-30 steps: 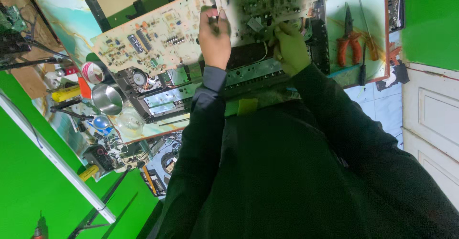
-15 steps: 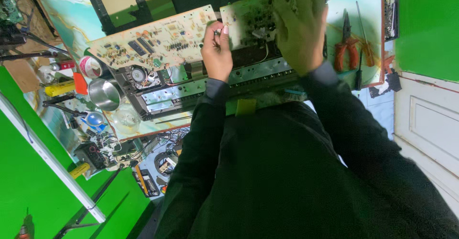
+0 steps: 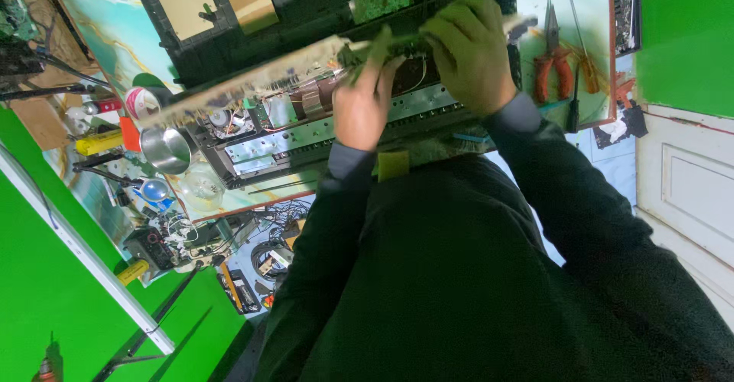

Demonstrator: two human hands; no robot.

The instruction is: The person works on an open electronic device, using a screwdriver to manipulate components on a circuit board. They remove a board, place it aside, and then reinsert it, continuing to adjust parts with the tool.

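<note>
Head view gives me both hands up at twelve o'clock on the bench, working a long circuit board (image 3: 252,76) that is tipped up on its edge above the opened metal chassis (image 3: 306,133). I read the board as running from about ten o'clock, near the tape roll (image 3: 141,103), across to one o'clock under the right hand. My left hand (image 3: 365,107) is curled closed, its fingers reaching up to pinch the board's near edge around the middle. My right hand (image 3: 470,53) is spread over the far end, fingers wrapped down across the top edge, gripping it.

I judge the board light but stiff and brittle: thin laminate that will flex and crack if twisted, with soldered parts and what look like wires trailing down into the chassis. I would hold it only by the bare edges, one hand toward each end as now, and keep off the component faces. Its edge looks thin and probably slick, so a firm pinch matters.

At two o'clock red-handled pliers (image 3: 552,61) and a screwdriver (image 3: 581,38) lie well apart from the board; a small steel cup (image 3: 164,149) sits at nine o'clock
</note>
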